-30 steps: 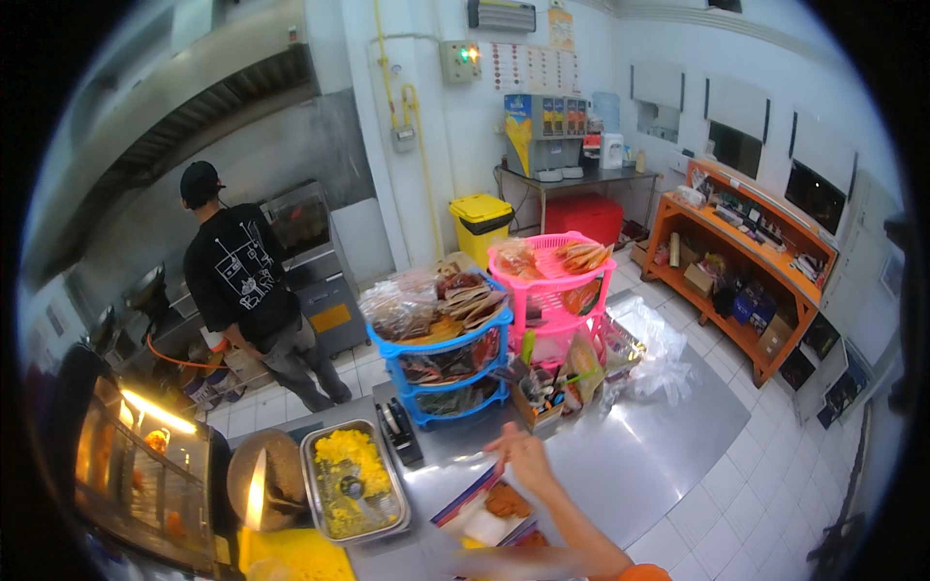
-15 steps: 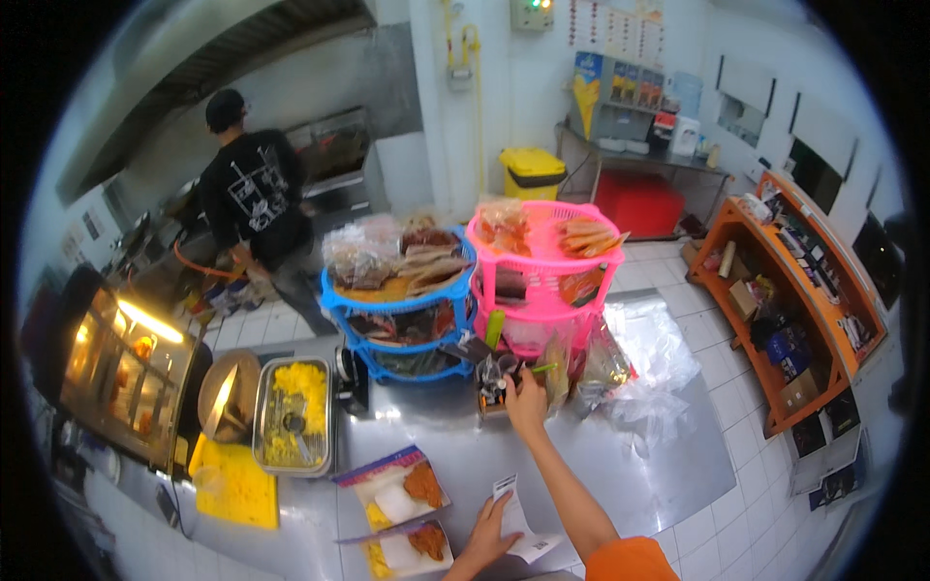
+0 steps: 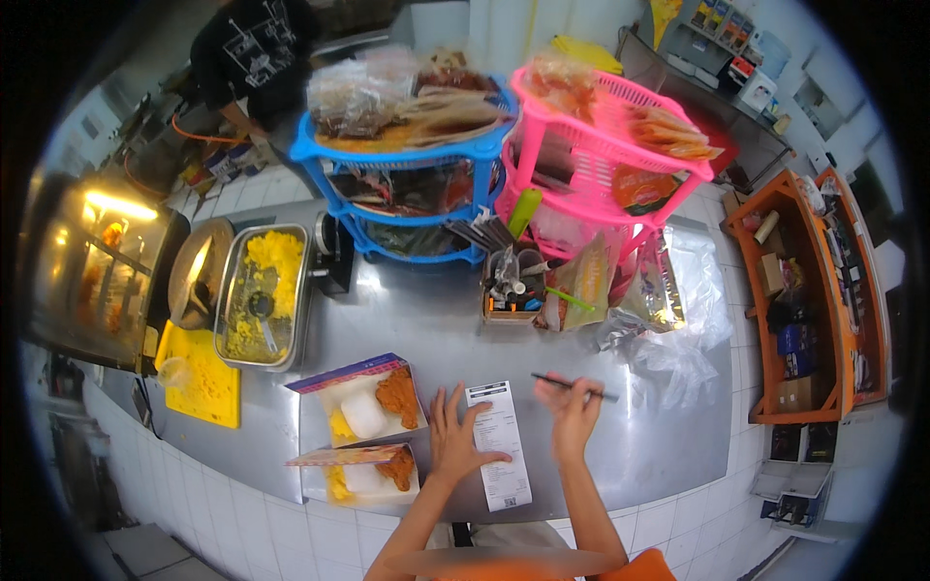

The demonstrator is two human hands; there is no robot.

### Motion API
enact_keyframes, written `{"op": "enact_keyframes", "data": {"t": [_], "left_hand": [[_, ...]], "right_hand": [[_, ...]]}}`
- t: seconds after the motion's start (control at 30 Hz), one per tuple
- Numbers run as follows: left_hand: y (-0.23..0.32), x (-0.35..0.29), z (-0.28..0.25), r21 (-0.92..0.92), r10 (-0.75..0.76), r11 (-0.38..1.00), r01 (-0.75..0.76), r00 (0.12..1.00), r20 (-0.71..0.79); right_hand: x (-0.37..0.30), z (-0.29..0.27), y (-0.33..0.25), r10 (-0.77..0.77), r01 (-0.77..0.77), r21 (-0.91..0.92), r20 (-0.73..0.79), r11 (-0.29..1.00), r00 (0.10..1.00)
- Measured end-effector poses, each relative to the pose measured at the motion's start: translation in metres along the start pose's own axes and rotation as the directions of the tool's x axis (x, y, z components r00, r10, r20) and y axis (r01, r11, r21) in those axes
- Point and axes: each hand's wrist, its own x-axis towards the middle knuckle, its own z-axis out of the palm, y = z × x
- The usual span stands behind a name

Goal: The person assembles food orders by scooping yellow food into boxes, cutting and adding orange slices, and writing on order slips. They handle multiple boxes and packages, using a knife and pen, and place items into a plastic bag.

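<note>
My left hand (image 3: 459,436) lies with fingers spread on the steel table, its thumb and fingertips over the left edge of a long white printed receipt (image 3: 501,450). Held above the table to the right of that paper, a dark pen (image 3: 601,392) is in the closed fingers of my right hand (image 3: 573,412). Left of my left hand stand two open food boxes, a farther one (image 3: 334,392) and a nearer one (image 3: 402,494). Each contains fried chicken (image 3: 397,397), white rice (image 3: 363,414) and some yellow food.
A cardboard holder (image 3: 511,312) of pens and small tools stands beyond the receipt. Behind it rise a blue basket rack (image 3: 417,150) and a pink one (image 3: 620,107), loaded with bags. A metal tray (image 3: 291,363) of yellow food sits left. A person (image 3: 257,58) stands at the back.
My right hand has come back from the pen holder toward me, now with the pen. The receipt lies straighter under my spread left hand. My view has tilted down.
</note>
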Motion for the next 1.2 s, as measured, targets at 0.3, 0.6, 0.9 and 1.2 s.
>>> {"op": "enact_keyframes", "data": {"t": [0.3, 0.6, 0.9, 1.2], "left_hand": [[-0.001, 0.006, 0.0, 0.015, 0.03, 0.999, -0.03, 0.999, -0.026], [-0.003, 0.007, 0.004, 0.069, 0.023, 0.997, -0.021, 1.0, -0.021], [0.0, 0.009, 0.001, -0.016, -0.007, 1.0, 0.007, 1.0, -0.003], [-0.001, 0.009, 0.002, 0.011, -0.013, 1.0, 0.013, 1.0, 0.017]], "right_hand": [[-0.054, -0.062, 0.069, 0.091, 0.055, -0.38, 0.356, 0.923, 0.93], [-0.061, -0.055, 0.073, -0.064, 0.381, -0.617, 0.472, 0.689, 0.879], [-0.054, -0.055, 0.067, -0.064, 0.347, -0.609, 0.436, 0.713, 0.898], [-0.056, -0.07, 0.069, -0.024, 0.156, -0.422, 0.303, 0.893, 0.953]]}}
